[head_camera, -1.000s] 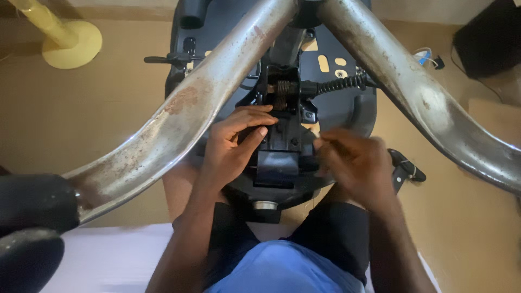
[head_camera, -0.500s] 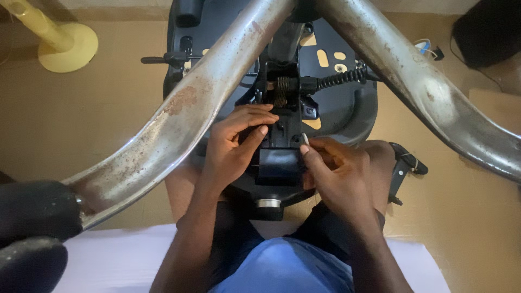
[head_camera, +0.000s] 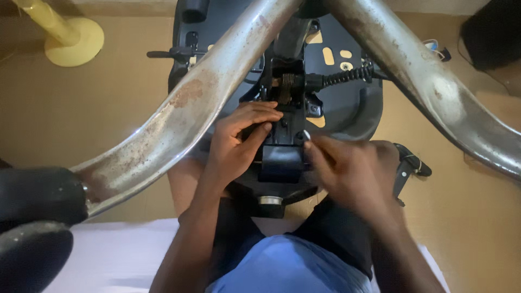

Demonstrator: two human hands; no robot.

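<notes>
Under an upturned chair's rusty legs, the left hand curls its fingers onto the black mechanism on the seat underside, seemingly steadying it, while the blurred right hand pinches fingertips together at its edge.
</notes>
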